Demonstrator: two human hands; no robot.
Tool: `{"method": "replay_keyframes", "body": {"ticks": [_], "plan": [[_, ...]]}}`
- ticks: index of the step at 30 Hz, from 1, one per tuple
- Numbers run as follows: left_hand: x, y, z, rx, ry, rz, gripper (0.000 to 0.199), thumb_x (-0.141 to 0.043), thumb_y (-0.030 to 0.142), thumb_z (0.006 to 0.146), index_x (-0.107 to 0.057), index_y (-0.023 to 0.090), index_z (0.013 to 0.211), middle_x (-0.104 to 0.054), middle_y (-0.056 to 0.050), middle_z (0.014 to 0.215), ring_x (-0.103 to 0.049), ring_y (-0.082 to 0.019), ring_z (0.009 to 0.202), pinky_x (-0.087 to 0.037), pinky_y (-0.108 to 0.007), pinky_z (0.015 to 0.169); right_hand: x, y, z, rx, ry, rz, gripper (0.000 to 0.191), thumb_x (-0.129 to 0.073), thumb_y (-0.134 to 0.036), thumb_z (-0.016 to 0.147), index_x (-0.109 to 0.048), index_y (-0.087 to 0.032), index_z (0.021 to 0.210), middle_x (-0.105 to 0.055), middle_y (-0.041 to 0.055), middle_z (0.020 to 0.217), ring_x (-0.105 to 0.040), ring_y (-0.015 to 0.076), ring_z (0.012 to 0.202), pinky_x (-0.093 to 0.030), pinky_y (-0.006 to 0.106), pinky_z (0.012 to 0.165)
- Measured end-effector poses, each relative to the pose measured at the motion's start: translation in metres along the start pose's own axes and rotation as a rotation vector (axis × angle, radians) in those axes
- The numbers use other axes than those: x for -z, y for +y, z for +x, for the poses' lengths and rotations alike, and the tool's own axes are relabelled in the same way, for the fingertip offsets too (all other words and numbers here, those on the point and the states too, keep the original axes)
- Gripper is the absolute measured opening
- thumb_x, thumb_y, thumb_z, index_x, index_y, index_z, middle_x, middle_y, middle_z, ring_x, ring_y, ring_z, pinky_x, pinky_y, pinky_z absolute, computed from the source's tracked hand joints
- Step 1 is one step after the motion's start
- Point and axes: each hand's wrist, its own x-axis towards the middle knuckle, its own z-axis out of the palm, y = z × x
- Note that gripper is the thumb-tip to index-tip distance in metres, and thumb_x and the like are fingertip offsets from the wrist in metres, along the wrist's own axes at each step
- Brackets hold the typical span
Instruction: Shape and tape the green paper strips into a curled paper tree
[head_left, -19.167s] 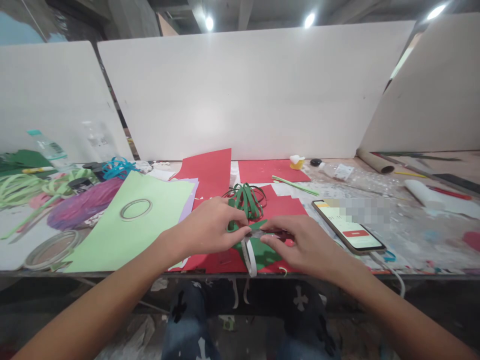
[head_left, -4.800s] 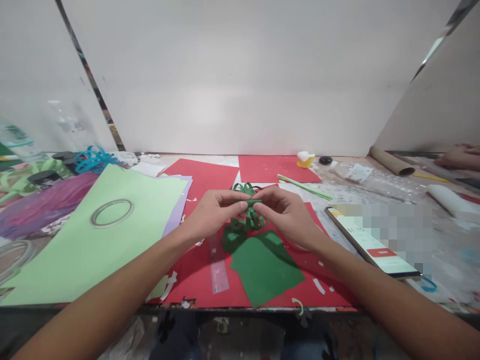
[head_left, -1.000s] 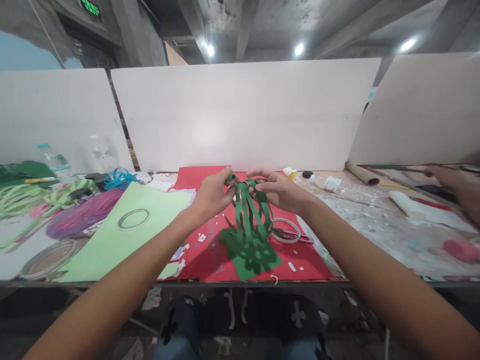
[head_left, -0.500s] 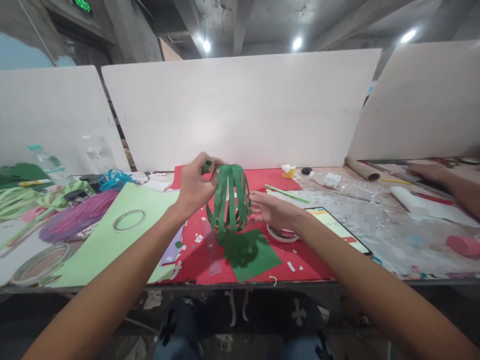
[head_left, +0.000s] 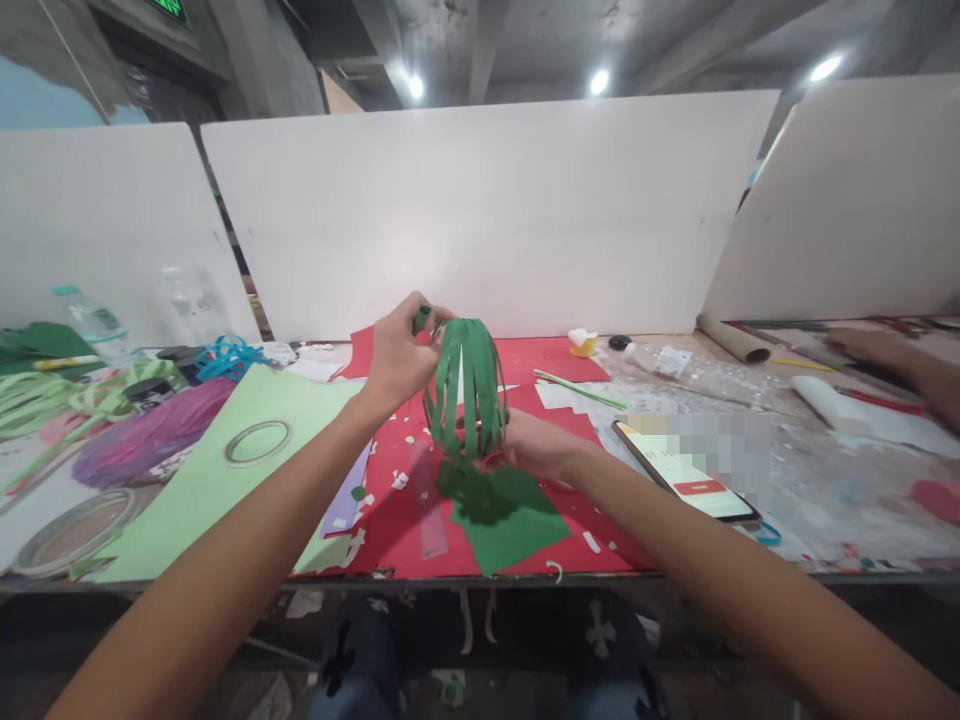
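A green paper lantern [head_left: 471, 390] made of bowed vertical strips is held upright over the red paper. My left hand [head_left: 409, 350] is closed at its upper left, pinching the top edge, with a small rolled green piece [head_left: 421, 319] showing between the fingers. My right hand [head_left: 536, 443] is curled against the lantern's lower right side, its fingertips partly hidden by the strips. A reddish curved edge [head_left: 491, 460] shows by those fingertips; what it belongs to is unclear. Below lies a green paper square [head_left: 517, 525] in the lantern's shadow.
Red paper [head_left: 390, 500] with white scraps covers the middle. To the left are light green paper [head_left: 202, 490], a tape ring [head_left: 259, 442] and a purple bag [head_left: 150, 435]. On the right lie a phone [head_left: 686, 475], a plastic bottle [head_left: 697, 370] and another person's hand [head_left: 874, 350].
My right hand has moved left and closed in on the lantern's lower side; before, its fingers were spread. The tape ring beneath it no longer shows. The lantern has shifted slightly right and up.
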Motion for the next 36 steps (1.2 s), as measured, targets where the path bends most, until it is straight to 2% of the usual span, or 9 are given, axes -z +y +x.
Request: {"method": "replay_keyframes", "body": {"ticks": [4, 7, 11, 14, 17, 20, 24, 30, 36], "plan": [[-0.015, -0.044, 0.026, 0.263, -0.101, 0.132, 0.026, -0.06, 0.024, 0.069, -0.034, 0.022, 0.068, -0.067, -0.001, 0.077, -0.06, -0.015, 0.073, -0.044, -0.025, 0.062, 0.02, -0.002, 0.02, -0.039, 0.069, 0.071, 0.017, -0.063, -0.033, 0.079, -0.063, -0.018, 0.088, -0.065, 0.0034, 0.078, -0.059, 0.0129, 0.062, -0.048, 0.026, 0.058], [-0.032, -0.084, 0.046, 0.342, -0.125, 0.228, 0.021, -0.06, 0.025, 0.068, -0.04, 0.021, 0.068, -0.061, 0.001, 0.07, -0.057, -0.015, 0.067, -0.041, -0.025, 0.059, 0.037, -0.009, 0.043, -0.013, 0.139, 0.134, 0.03, -0.048, -0.047, 0.088, -0.059, -0.02, 0.095, -0.064, 0.003, 0.081, -0.059, 0.0117, 0.06, -0.047, 0.024, 0.056], [-0.057, -0.136, 0.056, 0.414, -0.196, 0.334, 0.021, -0.063, 0.03, 0.071, -0.045, 0.02, 0.067, -0.057, 0.001, 0.065, -0.056, -0.017, 0.069, -0.04, -0.026, 0.061, 0.058, -0.018, 0.07, -0.014, 0.222, 0.149, 0.034, -0.038, -0.051, 0.093, -0.053, -0.022, 0.097, -0.063, 0.0028, 0.082, -0.058, 0.0111, 0.057, -0.047, 0.023, 0.053], [-0.073, -0.167, 0.052, 0.456, -0.301, 0.39, 0.017, -0.067, 0.029, 0.074, -0.054, 0.018, 0.073, -0.061, -0.002, 0.072, -0.06, -0.021, 0.079, -0.044, -0.029, 0.069, 0.068, -0.021, 0.075, -0.073, 0.247, 0.094, 0.034, -0.033, -0.047, 0.095, -0.053, -0.019, 0.094, -0.063, 0.0047, 0.077, -0.058, 0.0122, 0.055, -0.047, 0.024, 0.052], [-0.085, -0.187, 0.047, 0.488, -0.418, 0.412, 0.019, -0.064, 0.03, 0.085, -0.062, 0.015, 0.097, -0.064, -0.007, 0.098, -0.061, -0.021, 0.092, -0.049, -0.036, 0.08, 0.075, -0.023, 0.065, -0.119, 0.256, -0.019, 0.029, -0.042, -0.042, 0.092, -0.054, -0.016, 0.096, -0.063, 0.007, 0.071, -0.058, 0.0149, 0.053, -0.045, 0.026, 0.047], [-0.09, -0.192, 0.053, 0.502, -0.509, 0.384, 0.032, -0.057, 0.033, 0.092, -0.057, 0.014, 0.118, -0.06, -0.009, 0.116, -0.061, -0.021, 0.099, -0.053, -0.042, 0.084, 0.082, -0.026, 0.044, -0.085, 0.295, -0.132, 0.034, -0.052, -0.038, 0.089, -0.047, -0.018, 0.117, -0.065, 0.0061, 0.077, -0.06, 0.0169, 0.056, -0.042, 0.026, 0.045], [-0.081, -0.178, 0.076, 0.473, -0.587, 0.296, 0.041, -0.067, 0.023, 0.08, -0.052, 0.012, 0.116, -0.06, -0.01, 0.117, -0.061, -0.02, 0.097, -0.052, -0.031, 0.08, 0.094, -0.037, 0.004, -0.006, 0.345, -0.419, 0.045, -0.057, -0.037, 0.088, -0.043, -0.023, 0.129, -0.065, 0.0048, 0.087, -0.059, 0.0146, 0.066, -0.043, 0.026, 0.055], [-0.053, -0.146, 0.096, 0.469, -0.597, 0.34, 0.06, -0.07, 0.011, 0.056, -0.049, 0.014, 0.112, -0.059, -0.012, 0.107, -0.058, -0.026, 0.097, -0.046, -0.033, 0.078, 0.103, -0.044, -0.057, -0.059, 0.294, -1.114, 0.03, -0.052, -0.043, 0.087, -0.061, -0.021, 0.106, -0.066, 0.0057, 0.085, -0.06, 0.0192, 0.075, -0.043, 0.031, 0.065], [-0.038, -0.137, 0.082, 0.498, -0.478, 0.356, 0.051, -0.082, 0.02, 0.043, -0.052, 0.019, 0.085, -0.059, -0.008, 0.091, -0.055, -0.034, 0.1, -0.043, -0.041, 0.082, 0.091, -0.025, -0.076, -0.109, 0.179, -1.335, 0.024, -0.055, -0.042, 0.084, -0.063, -0.021, 0.089, -0.067, 0.0056, 0.083, -0.058, 0.0187, 0.071, -0.04, 0.03, 0.062]]}}
